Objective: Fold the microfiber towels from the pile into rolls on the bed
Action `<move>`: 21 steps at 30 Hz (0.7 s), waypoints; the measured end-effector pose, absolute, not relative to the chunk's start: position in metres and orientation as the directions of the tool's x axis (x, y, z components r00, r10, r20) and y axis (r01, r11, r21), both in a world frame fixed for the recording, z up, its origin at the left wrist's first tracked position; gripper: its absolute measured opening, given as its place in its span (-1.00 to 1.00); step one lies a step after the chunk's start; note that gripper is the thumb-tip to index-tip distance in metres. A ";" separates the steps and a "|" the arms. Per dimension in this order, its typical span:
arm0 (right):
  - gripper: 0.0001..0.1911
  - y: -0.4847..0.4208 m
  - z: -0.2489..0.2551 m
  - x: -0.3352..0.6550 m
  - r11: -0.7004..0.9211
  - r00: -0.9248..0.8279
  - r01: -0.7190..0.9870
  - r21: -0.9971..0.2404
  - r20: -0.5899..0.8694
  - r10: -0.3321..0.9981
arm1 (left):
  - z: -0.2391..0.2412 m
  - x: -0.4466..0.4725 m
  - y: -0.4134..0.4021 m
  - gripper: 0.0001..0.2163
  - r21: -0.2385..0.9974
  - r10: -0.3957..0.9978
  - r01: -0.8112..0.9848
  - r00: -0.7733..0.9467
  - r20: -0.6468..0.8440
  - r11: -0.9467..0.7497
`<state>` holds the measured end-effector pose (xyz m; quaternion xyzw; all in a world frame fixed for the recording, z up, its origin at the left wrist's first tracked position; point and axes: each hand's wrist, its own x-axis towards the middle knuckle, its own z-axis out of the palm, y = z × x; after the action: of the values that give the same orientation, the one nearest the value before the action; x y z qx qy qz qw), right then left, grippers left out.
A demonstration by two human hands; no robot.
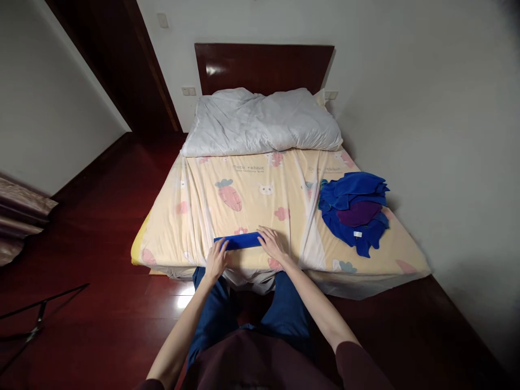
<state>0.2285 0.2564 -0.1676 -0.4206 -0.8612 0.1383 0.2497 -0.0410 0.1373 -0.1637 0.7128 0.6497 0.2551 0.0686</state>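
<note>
Bed (300,227) beside a pale wall (430,81), both hands on a folded blue cloth

Along the left side of the bed, a glossy, dark red floor (109,227) opens wide, reaching to a shiny striped curtain (20,216) and the thin black legs of a stand (38,322). On the right, the mattress edge slants close to the wall, leaving little space there. At the near edge, legs in blue jeans (288,314) stand right against the bed, and pale fabric hangs in wrinkles below the sheet (252,203).

Near this edge lies the blue cloth (242,241), a narrow flat strip with straight long sides, turned slightly off the line of the bed. The left hand (216,260) rests at its left end, fingers a little spread over the cloth; the right hand (272,244) rests at the other end, fingers bent onto it. Whether either hand pinches the cloth or merely presses on it, I cannot tell.

Well apart to the right sits a loose, crumpled heap of blue clothes (349,189), with a purple piece (359,214) tucked in it and a small white tag (357,234) showing. Cream sheet stretches between the heap and the right hand, printed with carrots and rabbits and creased lengthwise. Beyond, a puffy white quilt (260,124) lies bunched before the smooth, dark wooden headboard (268,67).
</note>
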 end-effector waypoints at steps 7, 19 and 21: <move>-0.41 0.243 -0.196 0.219 0.677 -0.671 0.657 -0.333 0.151 0.726 | -0.198 -0.031 0.151 -0.38 0.361 0.980 0.924 0.063 0.188 -0.128; -0.30 0.252 -0.217 0.219 0.633 -0.580 0.719 -0.287 0.255 0.774 | -0.187 0.025 0.104 -0.72 0.898 0.930 0.350 -0.339 -0.143 0.265; -0.27 0.249 -0.224 0.220 0.629 -0.555 0.726 -0.278 0.302 0.775 | -0.188 0.036 0.116 -0.72 0.925 0.857 0.005 -0.376 -0.351 0.381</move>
<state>0.2198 0.2487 -0.2237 -0.4267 -0.8797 0.0605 0.2010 0.0362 0.1156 -0.1876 0.3123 0.6900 0.4604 0.4630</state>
